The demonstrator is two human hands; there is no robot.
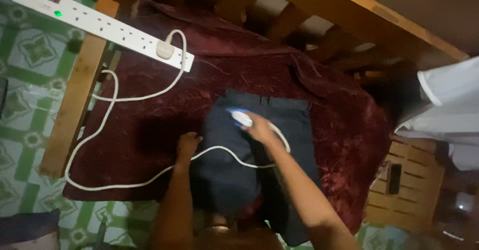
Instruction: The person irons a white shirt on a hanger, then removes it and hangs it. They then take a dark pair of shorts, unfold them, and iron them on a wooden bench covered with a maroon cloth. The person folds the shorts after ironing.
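Right hand (259, 129) closing around the handle of a white and blue iron (240, 117), pressing it onto the dark navy garment (279, 155). Left hand (188, 144) curling loosely, fingertips resting at the garment's left edge, gripping nothing clearly visible. Garment lying flat on a dark red velvety cloth (149, 130), covering a wooden frame (75, 105). White cord (107, 125) trailing from the iron across the left forearm, looping over the red cloth and the frame's left edge, running up to a plug in a white power strip (100, 24), its green light glowing. Green patterned floor (25, 80) showing at left. White fabric (449, 100) hanging at far right, well apart from both hands.
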